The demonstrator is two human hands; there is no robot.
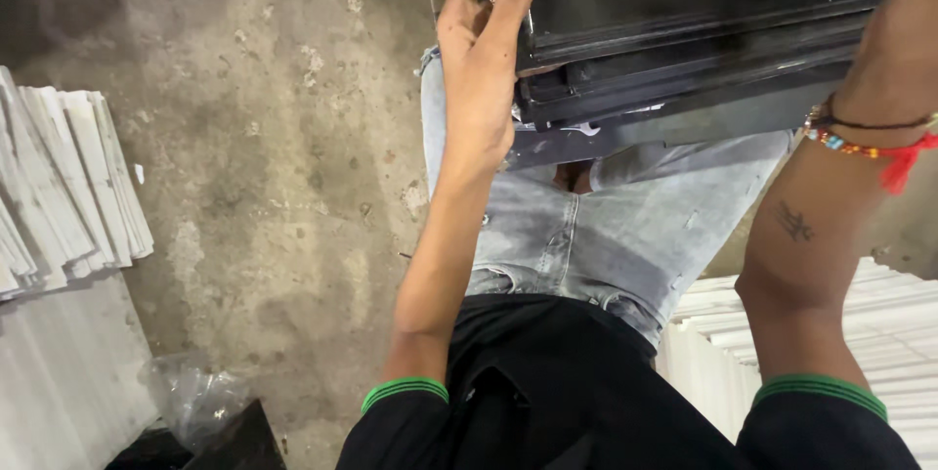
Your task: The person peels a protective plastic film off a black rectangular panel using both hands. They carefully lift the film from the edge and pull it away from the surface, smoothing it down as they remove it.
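- Head view: the left hand (479, 60) has its grip closed on the left edge of a stack of black frames (684, 30) resting across the lap, fingers hooked over to steady it.
- The right hand (894, 40) reaches the stack's right side; its grip cannot be told, since the fingers are out of frame.
- White strips (68, 177) lie piled on the floor at left, more at right (879, 333).

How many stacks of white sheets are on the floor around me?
2. One stack of white sheets lies fanned out at the left edge; the other stack sits at the lower right, beside the right forearm. More may lie outside the frame.
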